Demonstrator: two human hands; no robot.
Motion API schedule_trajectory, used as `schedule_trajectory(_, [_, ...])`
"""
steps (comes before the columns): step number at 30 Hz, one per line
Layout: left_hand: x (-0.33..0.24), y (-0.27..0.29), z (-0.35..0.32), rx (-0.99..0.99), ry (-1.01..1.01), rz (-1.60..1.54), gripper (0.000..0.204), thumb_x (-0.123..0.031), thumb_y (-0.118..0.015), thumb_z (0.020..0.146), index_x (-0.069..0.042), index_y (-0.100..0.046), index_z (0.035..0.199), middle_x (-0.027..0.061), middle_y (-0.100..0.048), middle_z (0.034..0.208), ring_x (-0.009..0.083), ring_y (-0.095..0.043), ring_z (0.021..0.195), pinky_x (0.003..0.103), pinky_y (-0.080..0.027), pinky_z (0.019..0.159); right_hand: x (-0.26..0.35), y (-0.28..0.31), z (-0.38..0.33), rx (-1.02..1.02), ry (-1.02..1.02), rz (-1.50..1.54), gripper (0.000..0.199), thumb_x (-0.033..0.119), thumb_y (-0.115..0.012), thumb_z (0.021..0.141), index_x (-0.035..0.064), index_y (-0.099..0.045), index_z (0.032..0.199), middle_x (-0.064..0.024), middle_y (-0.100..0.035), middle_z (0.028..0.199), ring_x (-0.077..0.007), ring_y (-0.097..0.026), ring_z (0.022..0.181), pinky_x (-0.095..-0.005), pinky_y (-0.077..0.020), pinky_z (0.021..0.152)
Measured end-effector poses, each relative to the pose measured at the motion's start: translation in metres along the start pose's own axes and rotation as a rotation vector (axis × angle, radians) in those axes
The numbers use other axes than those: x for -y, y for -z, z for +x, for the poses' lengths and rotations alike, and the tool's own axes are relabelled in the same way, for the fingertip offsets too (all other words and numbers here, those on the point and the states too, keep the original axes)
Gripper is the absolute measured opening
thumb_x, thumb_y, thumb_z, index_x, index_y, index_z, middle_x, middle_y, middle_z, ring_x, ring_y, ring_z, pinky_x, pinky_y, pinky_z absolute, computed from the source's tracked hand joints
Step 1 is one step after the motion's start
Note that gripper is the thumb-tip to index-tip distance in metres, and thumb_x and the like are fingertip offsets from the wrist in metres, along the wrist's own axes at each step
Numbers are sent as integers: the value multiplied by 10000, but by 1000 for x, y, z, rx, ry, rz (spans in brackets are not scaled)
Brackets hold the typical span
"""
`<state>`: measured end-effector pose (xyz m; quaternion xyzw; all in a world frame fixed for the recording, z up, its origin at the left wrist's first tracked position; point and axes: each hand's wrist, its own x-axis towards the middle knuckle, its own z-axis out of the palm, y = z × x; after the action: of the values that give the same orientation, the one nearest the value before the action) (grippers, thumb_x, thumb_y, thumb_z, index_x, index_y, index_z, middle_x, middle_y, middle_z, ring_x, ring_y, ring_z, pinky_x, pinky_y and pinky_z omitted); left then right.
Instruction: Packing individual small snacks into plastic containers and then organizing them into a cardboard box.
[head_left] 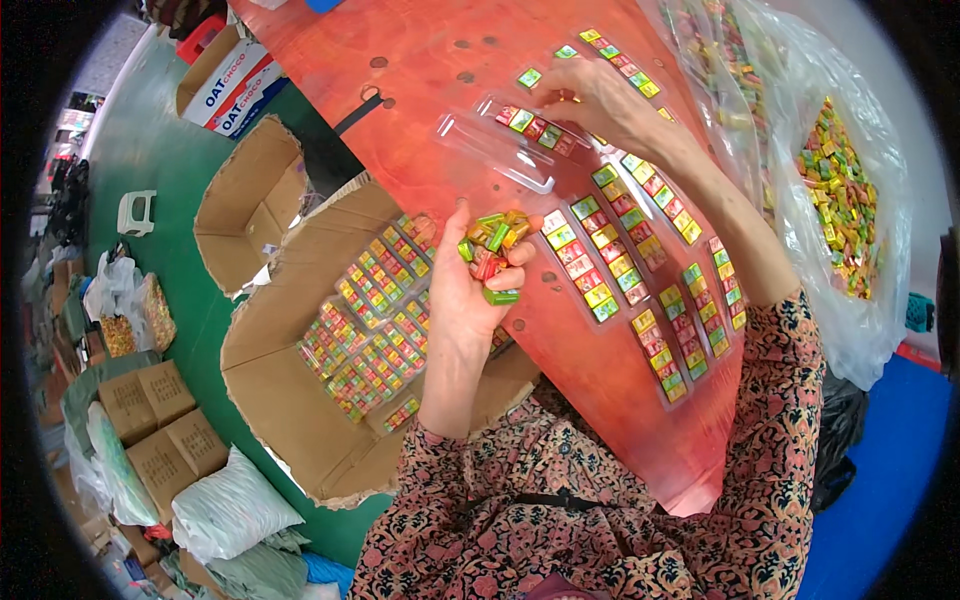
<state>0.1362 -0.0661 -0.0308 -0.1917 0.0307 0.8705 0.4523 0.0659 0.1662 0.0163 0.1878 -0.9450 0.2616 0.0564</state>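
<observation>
My left hand is cupped, palm up, around a heap of small wrapped candies in yellow, green and red. My right hand is over the table, fingers bent down and close together at a clear plastic tray partly filled with candies. Whatever lies between those fingertips is too small to make out. Beside that tray, nearer my left hand, lies a clear tray without candies. Several filled trays of candies in rows lie on the red table around and below my right forearm.
To the left of the table, an open cardboard box holds many filled trays. A large clear bag of loose candies stands at the right. Smaller cartons, a white sack and a white stool are on the green floor.
</observation>
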Motion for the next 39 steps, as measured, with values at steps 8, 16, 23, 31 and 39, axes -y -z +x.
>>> schedule_trajectory(8, [0, -1, 0, 14, 14, -13, 501, -431, -425, 910, 38, -515, 1062, 249, -548, 1026, 194, -468, 657, 192, -316, 341, -8, -4, -37, -52, 88, -92, 153, 96, -645, 712, -2, -601, 821, -115, -585, 870, -293, -563, 848, -385, -437, 743])
schedule_trajectory(16, [-2, -1, -2, -14, 4, -22, 478, -415, -415, 918, 27, -536, 1057, 261, -544, 999, 200, -459, 658, 193, -321, 345, 4, -6, -36, -12, 76, -148, 126, 103, -627, 729, 8, -586, 801, -101, -556, 828, -293, -554, 816, -397, -436, 714])
schedule_trajectory(23, [0, -1, -2, -6, -14, -5, 469, -402, -405, 924, 26, -541, 1057, 267, -541, 1005, 204, -458, 660, 192, -319, 349, 16, 2, -37, 45, 42, -211, 107, 110, -611, 759, 10, -599, 794, -94, -558, 827, -283, -555, 815, -387, -438, 705])
schedule_trajectory(31, [-2, -3, -1, -2, -6, -17, 465, -402, -368, 932, 17, -531, 1050, 245, -551, 1001, 206, -469, 661, 197, -311, 348, 71, 8, -38, 127, -8, 357, 154, 137, -668, 754, 5, -619, 817, -79, -573, 739, -195, -568, 701, -327, -451, 625])
schedule_trajectory(39, [-3, -4, 3, 11, 5, -58, 429, -394, -364, 930, 2, -527, 927, 137, -549, 802, 203, -467, 657, 196, -320, 346, 101, -4, -56, -10, 85, 297, 154, 92, -667, 721, 16, -622, 847, -115, -539, 803, -294, -551, 753, -374, -445, 655])
